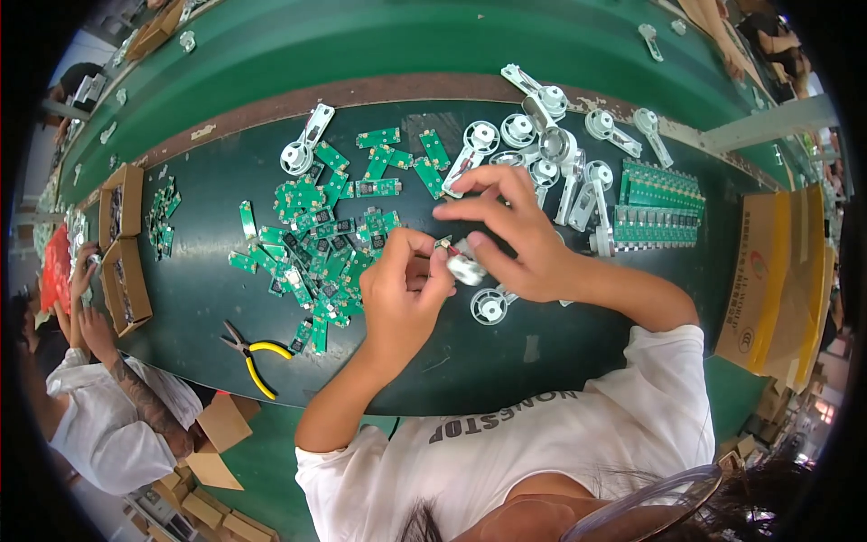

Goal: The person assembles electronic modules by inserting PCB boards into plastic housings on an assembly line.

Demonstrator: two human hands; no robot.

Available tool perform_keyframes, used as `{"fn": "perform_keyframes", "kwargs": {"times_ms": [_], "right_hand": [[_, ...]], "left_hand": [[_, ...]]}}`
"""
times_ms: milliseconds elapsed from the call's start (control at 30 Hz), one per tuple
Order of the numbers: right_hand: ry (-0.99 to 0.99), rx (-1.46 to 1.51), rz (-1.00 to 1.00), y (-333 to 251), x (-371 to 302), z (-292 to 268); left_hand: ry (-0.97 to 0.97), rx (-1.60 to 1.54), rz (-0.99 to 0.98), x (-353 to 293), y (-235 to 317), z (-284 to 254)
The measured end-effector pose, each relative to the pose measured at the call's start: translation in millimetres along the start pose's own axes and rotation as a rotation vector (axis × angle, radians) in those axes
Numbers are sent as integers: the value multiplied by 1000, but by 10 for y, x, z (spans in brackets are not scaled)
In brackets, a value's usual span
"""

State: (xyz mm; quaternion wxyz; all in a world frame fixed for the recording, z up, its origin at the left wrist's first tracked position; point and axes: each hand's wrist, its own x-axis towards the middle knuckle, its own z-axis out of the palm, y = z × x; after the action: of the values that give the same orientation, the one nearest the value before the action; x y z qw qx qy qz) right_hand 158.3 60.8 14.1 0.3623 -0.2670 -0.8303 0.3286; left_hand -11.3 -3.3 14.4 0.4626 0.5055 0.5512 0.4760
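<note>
Pinching a small green circuit board (442, 243) mid-frame, my left hand (399, 285) probably steadies it beside a blurred white part (466, 269); my right hand's (528, 244) fingers stand apart. Beyond, loose boards (336, 256) heap left of centre, white ring-ended housings (481, 137) upper right, seemingly within reach.

The table (199, 289) is very dark green with a brown edge (271, 98), the belt (361, 45) and floor (289, 452) are green too, and the boards (377, 187) are bright green with black and white spots. The fans (488, 308) are white — so is the small piece (466, 269) — and the pliers (269, 370) have yellow handles. The shirt (542, 452) is white with dark letters, the bag (56, 266) is red, and the big box (757, 271) is brown with a yellow stripe down it.
</note>
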Motion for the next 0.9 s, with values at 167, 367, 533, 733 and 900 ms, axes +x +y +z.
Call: {"fn": "perform_keyframes", "kwargs": {"times_ms": [167,367,533,733,900], "right_hand": [[-126,90,265,-67,17,-85],[-183,761,667,-187,75,-114],[111,122,-28,120,26,-97],[105,-181,-115,87,21,-60],[-26,35,65,-2,-2,-77]], "left_hand": [[87,-123,214,4,-17,-6],[47,-181,90,24,-39,-101],[-63,-38,-133,63,11,-195],[-176,-442,-285,85,134,-138],[-232,-632,-397,26,34,-82]]}}
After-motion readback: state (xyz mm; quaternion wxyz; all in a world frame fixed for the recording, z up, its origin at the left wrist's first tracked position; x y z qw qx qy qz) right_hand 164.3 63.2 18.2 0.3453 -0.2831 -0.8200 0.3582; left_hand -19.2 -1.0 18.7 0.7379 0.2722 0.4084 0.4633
